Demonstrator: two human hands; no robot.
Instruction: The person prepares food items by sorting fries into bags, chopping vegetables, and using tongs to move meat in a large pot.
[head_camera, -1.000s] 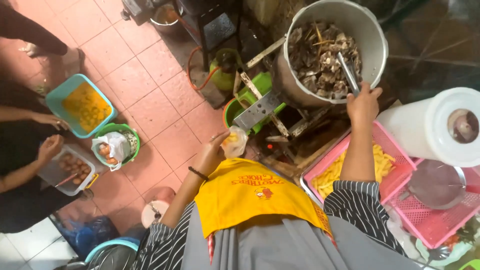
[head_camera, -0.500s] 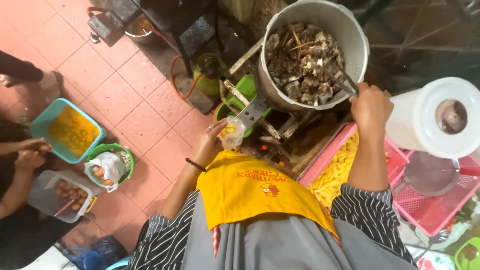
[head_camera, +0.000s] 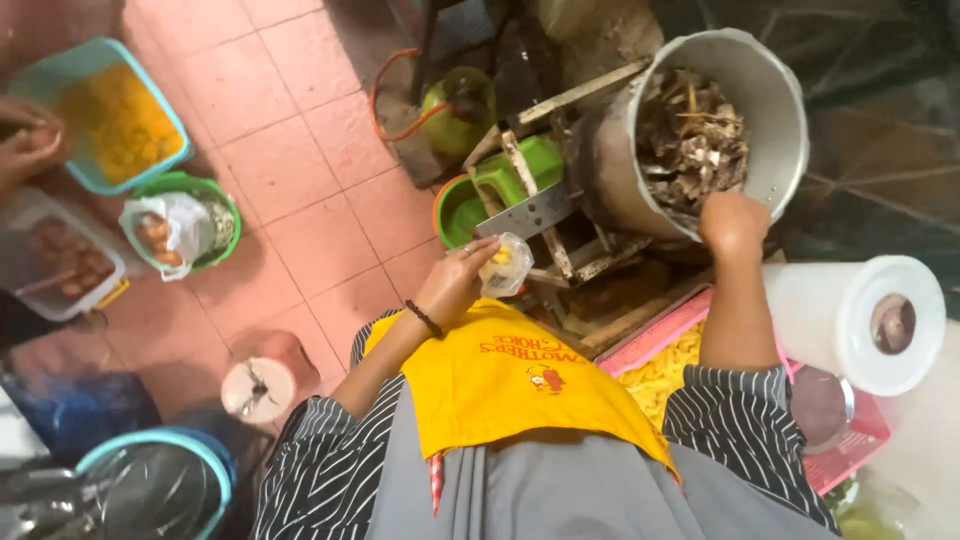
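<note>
**Cup in your left hand, right fist at the pot rim**

Your left hand (head_camera: 452, 287) has its fingers curled around a small clear plastic cup with yellow contents (head_camera: 505, 265), which sits just left of picture centre. Your right hand (head_camera: 733, 222) is closed in a fist at the 6 o'clock edge of the large round metal pot of dark brown scraps (head_camera: 775, 120); you cannot tell what it grips.

Room is tight. The cup's 1 o'clock side is just beside a grey metal plate on a wooden frame (head_camera: 535, 205), and the frame runs up against the pot wall. At 9 o'clock from your left hand the pink tiled floor (head_camera: 300, 160) lies bare. At 4 o'clock from your right hand, a white cylindrical roll (head_camera: 860, 320) stands close beside your forearm.

Half a second ago the handle of a metal utensil showed above your right fist; now none shows. The pot sits further toward 3 o'clock in the view, and your left hand holds the cup much as before.

Counted:
- one pot
- one cup
- one roll
- one pink plastic basket with yellow strips (head_camera: 660, 355) under your right arm
- one teal tub of yellow food (head_camera: 110, 120) at 10 o'clock
- one green bowl holding a plastic bag (head_camera: 225, 215) at 9 o'clock
- one green gas cylinder (head_camera: 455, 115) at 12 o'clock
- another person's hand (head_camera: 25, 150) at the far 9 o'clock edge.
</note>
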